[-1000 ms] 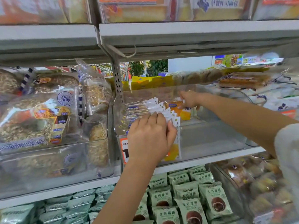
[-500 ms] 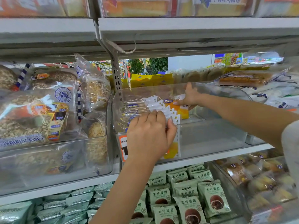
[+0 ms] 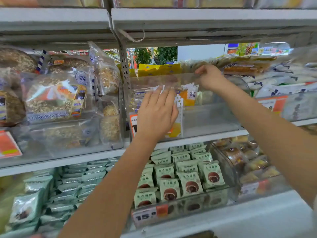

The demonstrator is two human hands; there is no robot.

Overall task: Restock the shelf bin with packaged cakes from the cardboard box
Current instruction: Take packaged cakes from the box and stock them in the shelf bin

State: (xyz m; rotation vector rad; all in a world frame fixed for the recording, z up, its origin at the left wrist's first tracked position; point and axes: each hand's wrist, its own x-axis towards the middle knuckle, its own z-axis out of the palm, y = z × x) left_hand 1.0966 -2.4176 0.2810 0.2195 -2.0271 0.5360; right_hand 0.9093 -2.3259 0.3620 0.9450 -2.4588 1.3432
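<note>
A clear plastic shelf bin stands on the middle shelf. At its left end is a row of upright packaged cakes, white and orange-yellow. My left hand lies flat against the front of that row with straight fingers. My right hand is higher and further back, its fingers curled over the top edge of the bin's rear wall. The bin's right half holds nothing. The cardboard box is out of view.
Bagged oat breads fill the bin to the left. Green chocolate-cake packs sit on the shelf below, with mixed pastries to their right. The upper shelf hangs low overhead. An orange price tag is on the bin's front.
My right hand left the orange pack at the end of the row and rose to the bin's rear top edge. My left hand's fingers straightened against the packs.
</note>
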